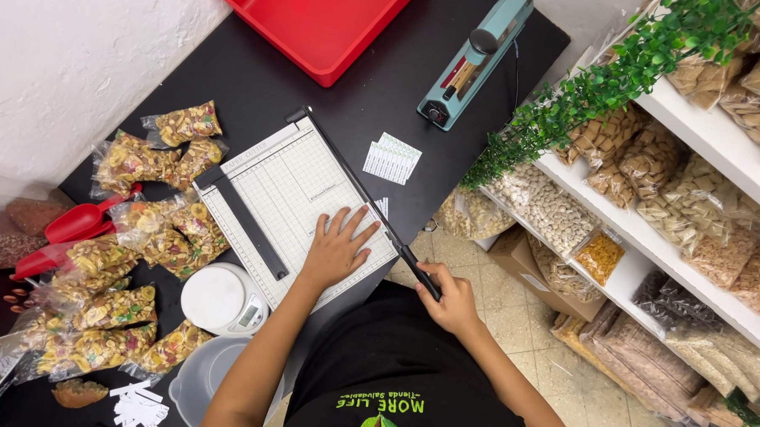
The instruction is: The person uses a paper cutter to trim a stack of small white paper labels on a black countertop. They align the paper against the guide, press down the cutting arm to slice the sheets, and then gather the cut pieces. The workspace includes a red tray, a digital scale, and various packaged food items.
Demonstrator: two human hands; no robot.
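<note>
A white paper cutter (280, 185) with a grid board lies on the black table (258, 91). My left hand (338, 247) rests flat on a white sheet at the board's right edge, fingers spread. My right hand (451, 298) is closed around the black handle (420, 274) of the cutter's blade arm, which lies down along the board's right side. Small white cut slips (392, 158) lie on the table just beyond the blade.
Several clear bags of mixed snacks (134, 255) are piled at the left, with red scoops (76, 224) and a small white scale (221, 299). A red tray (315, 22) and a teal heat sealer (474, 61) sit farther back. Shelves of bagged goods (692, 191) stand right.
</note>
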